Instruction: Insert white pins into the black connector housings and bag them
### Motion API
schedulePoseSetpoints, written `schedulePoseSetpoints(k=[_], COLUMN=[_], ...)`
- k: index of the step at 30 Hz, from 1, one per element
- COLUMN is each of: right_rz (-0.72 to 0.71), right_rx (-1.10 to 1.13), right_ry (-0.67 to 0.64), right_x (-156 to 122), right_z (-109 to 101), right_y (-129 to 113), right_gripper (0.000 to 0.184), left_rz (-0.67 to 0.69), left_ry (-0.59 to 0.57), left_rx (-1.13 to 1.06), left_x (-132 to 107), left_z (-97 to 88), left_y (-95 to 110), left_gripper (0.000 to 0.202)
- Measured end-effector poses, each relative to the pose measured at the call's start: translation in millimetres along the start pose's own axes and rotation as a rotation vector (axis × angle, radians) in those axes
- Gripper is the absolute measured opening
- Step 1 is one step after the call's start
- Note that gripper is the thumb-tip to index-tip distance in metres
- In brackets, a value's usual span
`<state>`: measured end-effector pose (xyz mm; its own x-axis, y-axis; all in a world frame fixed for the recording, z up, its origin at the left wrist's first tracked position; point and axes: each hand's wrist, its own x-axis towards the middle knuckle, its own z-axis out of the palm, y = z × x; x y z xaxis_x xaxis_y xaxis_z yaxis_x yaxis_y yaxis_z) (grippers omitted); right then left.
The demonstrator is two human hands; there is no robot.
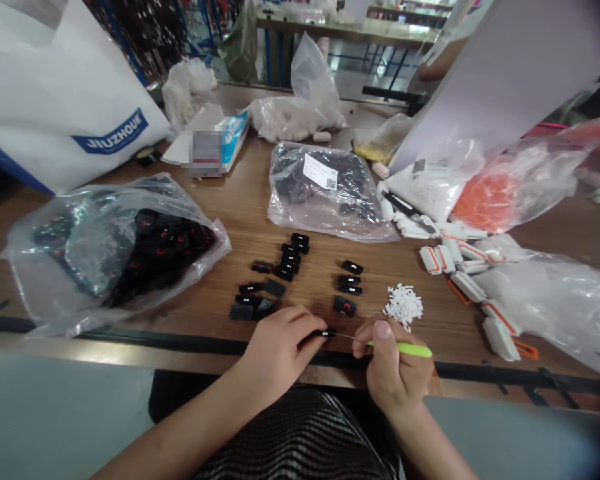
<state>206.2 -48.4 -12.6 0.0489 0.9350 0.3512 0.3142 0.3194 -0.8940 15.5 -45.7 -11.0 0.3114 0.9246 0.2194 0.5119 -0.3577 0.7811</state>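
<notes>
Between the fingers of my left hand (pixel 280 347) is a small black plastic part (pixel 325 333) with white dots, held low at the table's front edge. My right hand (pixel 397 360) is closed round a thin pick tool with a lime-green handle (pixel 414 349). Its fine metal shaft points left, with the tip close to the black part; I cannot tell whether they touch. Beyond my left hand several similar black parts (pixel 290 260) lie loosely grouped. A shorter column of black parts (pixel 350 287) sits between the hands. Just past my right hand is a pile of tiny white pieces (pixel 403 304).
On the left lies an open clear bag of black parts (pixel 165 247). A sealed bag with a label (pixel 325 180) is farther back. White and orange pieces (pixel 460 257) and bags (pixel 490 193) crowd the right. A white JIUZHOUE bag (pixel 60 87) stands far left.
</notes>
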Motion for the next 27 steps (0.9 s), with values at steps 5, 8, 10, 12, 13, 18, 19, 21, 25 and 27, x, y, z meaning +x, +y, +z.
schedulePoseSetpoints(k=[5,8,10,12,13,18,19,21,25,27], right_rz=[-0.019,-0.028,-0.03,-0.039,-0.046,-0.045,-0.039,-0.033,-0.08,-0.136], right_rx=[-0.018,-0.018,-0.018,-0.02,-0.024,-0.045,-0.052,-0.063,-0.139,-0.183], right_ry=[-0.021,-0.028,-0.039,-0.044,-0.05,-0.089,-0.095,-0.1,-0.148,-0.196], right_x=[0.5,0.3,0.4,0.7,0.9,1.3,1.2,1.1,3.2,4.8], right_z=[-0.2,-0.6,-0.8,-1.0,-1.1,-1.1,-1.2,-1.6,-2.4,-2.5], right_y=[-0.9,-1.2,-1.6,-2.2,-2.5,-2.5,-2.3,-2.2,-4.7,-6.7], right_gripper=[0.037,0.036,0.036,0.035,0.034,0.031,0.031,0.031,0.029,0.027], left_rz=[0.005,0.018,0.02,0.016,0.012,0.017,0.018,0.021,0.016,0.014], left_ry=[0.004,0.015,0.017,0.013,0.009,0.012,0.014,0.012,0.006,0.005], left_rx=[-0.013,-0.014,-0.011,-0.01,-0.009,-0.011,-0.01,-0.009,-0.011,-0.012], left_x=[-0.3,0.0,0.2,0.3,0.3,0.0,0.0,0.0,0.0,-0.3], left_z=[-1.2,-1.4,-0.9,-0.4,-0.2,-0.9,-1.2,-1.7,-2.1,-2.1], left_y=[-0.5,-0.2,-0.1,-0.2,-0.2,0.0,0.0,0.2,0.6,0.8], left_gripper=[0.009,0.009,0.009,0.009,0.009,0.01,0.01,0.01,0.011,0.012])
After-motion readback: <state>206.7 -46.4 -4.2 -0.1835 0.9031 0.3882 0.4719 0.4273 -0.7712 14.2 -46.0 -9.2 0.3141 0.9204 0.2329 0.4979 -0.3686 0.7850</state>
